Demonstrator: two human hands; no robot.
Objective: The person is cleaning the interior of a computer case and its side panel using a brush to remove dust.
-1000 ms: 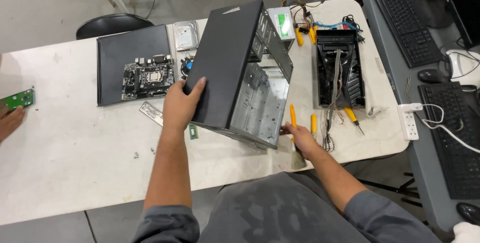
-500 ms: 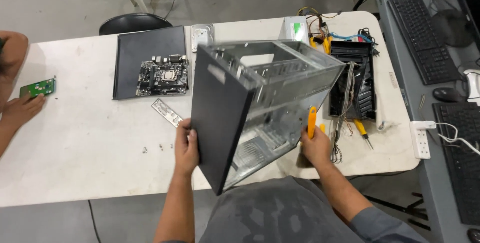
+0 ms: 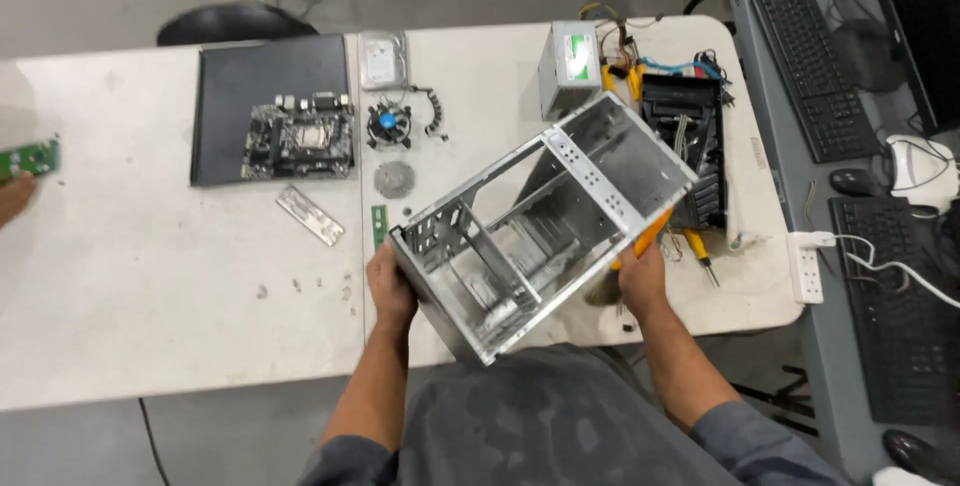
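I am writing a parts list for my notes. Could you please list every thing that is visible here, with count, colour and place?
computer case: 1, bare grey metal, open and empty, held tilted over the near table edge
motherboard: 1, black, on a dark panel, far left of table
cooler fan: 1, black with blue centre, right of motherboard
hard drive: 1, silver, far table edge
power supply: 1, grey, with coloured cables, far right
screwdriver: 1, yellow handle, right of the case
keyboards: 2, black, grey desk at right
power strip: 1, white, beside the desk
left hand: grips the case's near left corner
right hand: holds the case's right side, with an orange tool
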